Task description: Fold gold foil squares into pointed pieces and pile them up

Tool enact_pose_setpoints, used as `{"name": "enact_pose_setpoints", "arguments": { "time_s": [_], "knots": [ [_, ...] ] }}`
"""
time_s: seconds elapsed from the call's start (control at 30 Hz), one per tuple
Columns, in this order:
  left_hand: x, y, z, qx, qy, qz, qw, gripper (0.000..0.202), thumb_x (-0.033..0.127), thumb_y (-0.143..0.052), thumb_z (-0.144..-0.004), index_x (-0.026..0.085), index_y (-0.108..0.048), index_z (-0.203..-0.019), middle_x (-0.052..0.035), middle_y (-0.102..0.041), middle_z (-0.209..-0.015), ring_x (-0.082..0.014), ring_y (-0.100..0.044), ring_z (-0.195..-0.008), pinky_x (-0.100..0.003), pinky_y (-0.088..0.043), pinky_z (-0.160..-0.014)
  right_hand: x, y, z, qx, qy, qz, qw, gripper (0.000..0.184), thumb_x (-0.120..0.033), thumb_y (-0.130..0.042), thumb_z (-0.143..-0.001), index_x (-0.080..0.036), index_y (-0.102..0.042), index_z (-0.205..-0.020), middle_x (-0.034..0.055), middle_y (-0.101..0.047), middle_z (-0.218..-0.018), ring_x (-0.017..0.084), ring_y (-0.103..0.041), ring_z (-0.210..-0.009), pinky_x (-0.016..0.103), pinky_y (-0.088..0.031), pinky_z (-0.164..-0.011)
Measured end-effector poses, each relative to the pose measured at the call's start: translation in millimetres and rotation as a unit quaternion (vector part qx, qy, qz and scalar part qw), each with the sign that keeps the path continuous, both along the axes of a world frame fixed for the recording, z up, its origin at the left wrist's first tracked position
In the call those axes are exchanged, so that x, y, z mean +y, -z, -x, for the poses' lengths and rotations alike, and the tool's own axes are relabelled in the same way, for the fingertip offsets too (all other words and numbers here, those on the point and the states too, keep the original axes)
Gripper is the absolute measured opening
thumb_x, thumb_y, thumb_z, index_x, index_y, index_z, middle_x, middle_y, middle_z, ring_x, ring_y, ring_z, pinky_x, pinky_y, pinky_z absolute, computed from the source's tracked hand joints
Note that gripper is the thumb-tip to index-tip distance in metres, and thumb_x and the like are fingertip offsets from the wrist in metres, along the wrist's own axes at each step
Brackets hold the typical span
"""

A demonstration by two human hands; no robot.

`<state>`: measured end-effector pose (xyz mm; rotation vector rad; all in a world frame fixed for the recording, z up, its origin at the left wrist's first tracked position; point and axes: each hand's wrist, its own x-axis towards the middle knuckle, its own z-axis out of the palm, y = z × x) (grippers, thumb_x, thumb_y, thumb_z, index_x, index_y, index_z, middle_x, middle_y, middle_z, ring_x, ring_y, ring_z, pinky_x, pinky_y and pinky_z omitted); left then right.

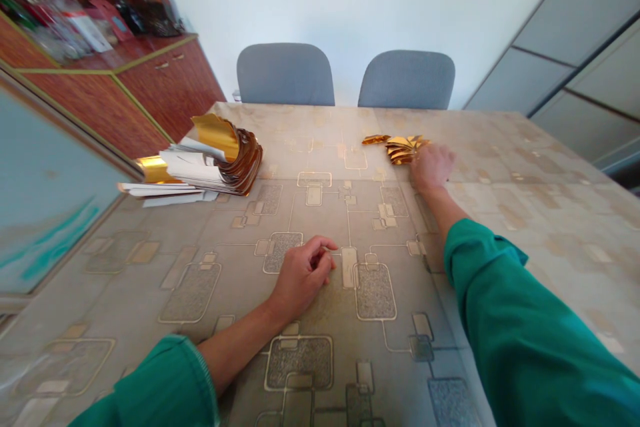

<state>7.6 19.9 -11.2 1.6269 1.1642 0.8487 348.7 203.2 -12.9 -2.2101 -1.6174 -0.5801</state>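
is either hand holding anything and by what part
The left hand holds nothing, curled loosely on the table cover. The right hand sits against the gold foil pieces, but whether it grips their edge cannot be told.

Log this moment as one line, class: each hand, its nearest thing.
left hand: curled on patterned table cover | right hand: at gold foil pieces

Teal-green long sleeves of smooth, lightly creased cloth are worn, ending partway up the forearms. The left sleeve (160, 383) is finished with a finely stitched cuff edge; the right sleeve (520, 327) is seen with a loose, pointed fold at its cuff. The left hand (303, 277) and right hand (433, 167) are bare.
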Motion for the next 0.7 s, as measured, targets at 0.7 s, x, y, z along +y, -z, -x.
{"name": "enact_pose_setpoints", "arguments": {
  "time_s": [0.7],
  "knots": [
    [40.3, -29.7, 25.4, 0.140, 0.041, -0.280, 0.949, 0.028, 0.014, -0.047, -0.090, 0.020, -0.068, -0.107, -0.0076, -0.073, -0.108, -0.0196, -0.067, -0.099, -0.036, -0.051, -0.092, -148.6, -2.7, 44.7, 0.247, 0.003, 0.067, 0.967, 0.012, -0.030, -0.058, -0.075, -0.025, -0.069, -0.078, 0.0061, -0.070, -0.074, 0.023, -0.060, -0.065, 0.032, -0.037, -0.056]
  ]
}}
